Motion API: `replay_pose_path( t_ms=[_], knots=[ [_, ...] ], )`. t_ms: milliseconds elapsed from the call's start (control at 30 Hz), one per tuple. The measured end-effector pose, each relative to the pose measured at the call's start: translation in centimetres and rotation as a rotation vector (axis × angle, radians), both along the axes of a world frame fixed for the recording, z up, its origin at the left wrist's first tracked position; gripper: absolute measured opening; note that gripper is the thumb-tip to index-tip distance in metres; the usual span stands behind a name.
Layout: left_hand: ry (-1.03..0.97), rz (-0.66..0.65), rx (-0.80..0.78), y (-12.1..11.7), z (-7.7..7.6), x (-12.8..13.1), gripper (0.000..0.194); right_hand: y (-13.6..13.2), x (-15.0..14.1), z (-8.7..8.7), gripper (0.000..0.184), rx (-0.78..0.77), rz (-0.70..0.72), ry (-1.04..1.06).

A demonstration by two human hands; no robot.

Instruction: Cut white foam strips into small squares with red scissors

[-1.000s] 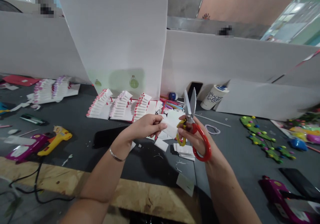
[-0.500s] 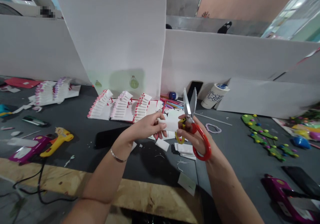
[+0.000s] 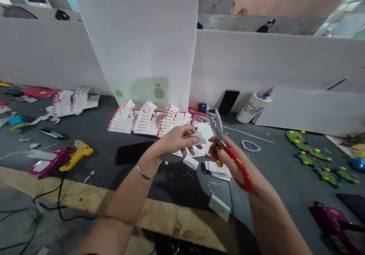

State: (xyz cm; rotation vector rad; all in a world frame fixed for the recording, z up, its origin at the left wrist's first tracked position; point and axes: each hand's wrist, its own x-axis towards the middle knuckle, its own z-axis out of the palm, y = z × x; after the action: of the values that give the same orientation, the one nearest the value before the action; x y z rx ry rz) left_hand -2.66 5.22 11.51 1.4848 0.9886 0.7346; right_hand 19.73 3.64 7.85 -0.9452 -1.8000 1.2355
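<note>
My left hand point(image 3: 174, 141) pinches a small white foam piece point(image 3: 197, 137) at chest height over the dark table point(image 3: 273, 171). My right hand point(image 3: 228, 160) grips red and yellow handled scissors point(image 3: 225, 148), blades pointing up and nearly together, just right of the foam piece. Cut white foam scraps point(image 3: 218, 169) lie on the table under both hands. Rows of white tabs with pink ends point(image 3: 144, 118) stand behind my hands.
Yellow and pink glue guns point(image 3: 62, 158) lie at left, another pink glue gun point(image 3: 332, 219) at lower right. A paper cup point(image 3: 252, 108), a phone point(image 3: 228, 102), green foam shapes point(image 3: 316, 158) and white foam boards point(image 3: 142, 46) stand around. The wooden table edge point(image 3: 159, 217) runs below.
The scissors tilted left and their blades came closer together. My left hand turned the foam piece flatter. The view shifted slightly, so things sit further right.
</note>
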Motion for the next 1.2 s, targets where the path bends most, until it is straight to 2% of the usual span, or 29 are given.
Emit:
replay_pose_path(
  t_ms=[167, 433, 567, 867, 1200],
  knots=[
    [-0.141, 0.056, -0.089, 0.4, -1.1, -0.6, 0.03, -1.4, 1.8, -2.1, 0.044, -0.078, 0.148, -0.118],
    [-0.303, 0.301, -0.194, -1.3, -5.0, 0.3, 0.025, -2.1, 1.3, -2.6, 0.043, 0.024, 0.122, -0.38],
    [-0.333, 0.321, -0.233, -1.8, -6.3, 1.0, 0.029, -2.2, 1.7, -2.9, 0.042, 0.018, 0.134, -0.394],
    [-0.332, 0.276, -0.225, -2.3, -6.5, 1.3, 0.032, -2.3, 2.5, -3.2, 0.036, -0.02, 0.153, -0.382],
    [-0.323, 0.274, -0.226, -2.4, -6.9, 1.5, 0.032, -2.2, 2.1, -2.4, 0.043, -0.041, 0.148, -0.362]
  ],
)
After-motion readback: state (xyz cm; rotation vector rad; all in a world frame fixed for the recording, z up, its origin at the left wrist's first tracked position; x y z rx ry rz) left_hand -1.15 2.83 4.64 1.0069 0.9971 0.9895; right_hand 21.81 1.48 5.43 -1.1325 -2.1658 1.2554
